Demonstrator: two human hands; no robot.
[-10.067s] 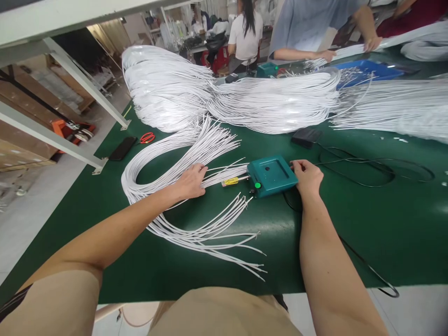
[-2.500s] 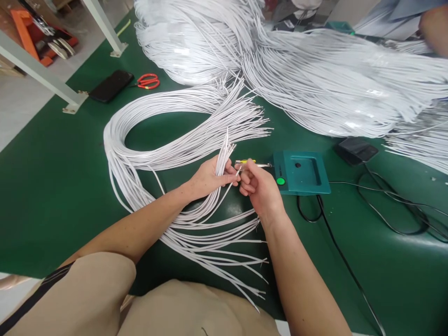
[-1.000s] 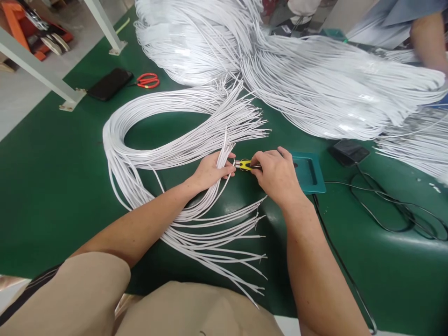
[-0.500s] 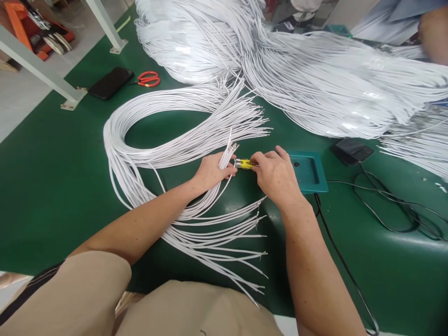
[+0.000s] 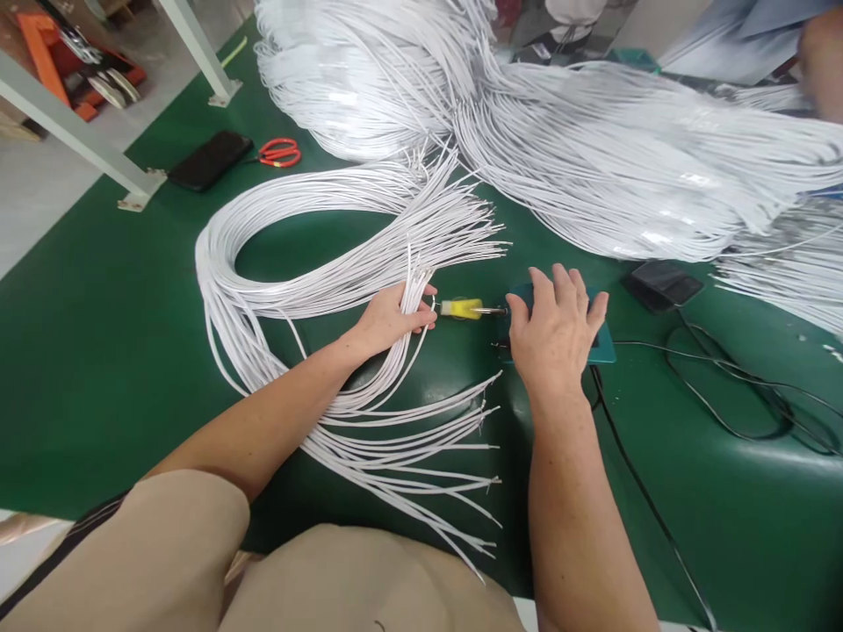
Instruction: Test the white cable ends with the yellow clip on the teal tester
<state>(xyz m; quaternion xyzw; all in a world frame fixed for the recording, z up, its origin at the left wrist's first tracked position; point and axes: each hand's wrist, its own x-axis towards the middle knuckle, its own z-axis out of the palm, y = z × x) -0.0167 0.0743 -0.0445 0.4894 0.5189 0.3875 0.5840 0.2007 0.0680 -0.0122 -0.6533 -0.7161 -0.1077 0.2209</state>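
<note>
My left hand (image 5: 390,319) is closed around a small bunch of white wires (image 5: 414,294), their tips sticking up past the fingers. Just right of those fingers is a yellow clip-like tool (image 5: 463,308) with a metal shaft, which points toward a teal tray-like fixture (image 5: 602,349). Over that fixture lies my right hand (image 5: 554,329), fingers spread, covering most of it. Whether the palm presses on it I cannot tell. Below my left hand, loose white wire ends (image 5: 421,439) fan out on the green table (image 5: 85,369).
A looped bundle of white wires (image 5: 217,246) lies beyond my left hand. Large wire heaps (image 5: 593,149) fill the back. Red-handled scissors (image 5: 279,153) and a black phone (image 5: 211,160) lie at left. At right are a dark box (image 5: 662,285) and black cables (image 5: 744,377). Another person's arm (image 5: 820,70) shows at the top right.
My right hand has let go of the yellow tool, moved right and spread over the teal fixture. My left hand has shifted slightly left with the wires.
</note>
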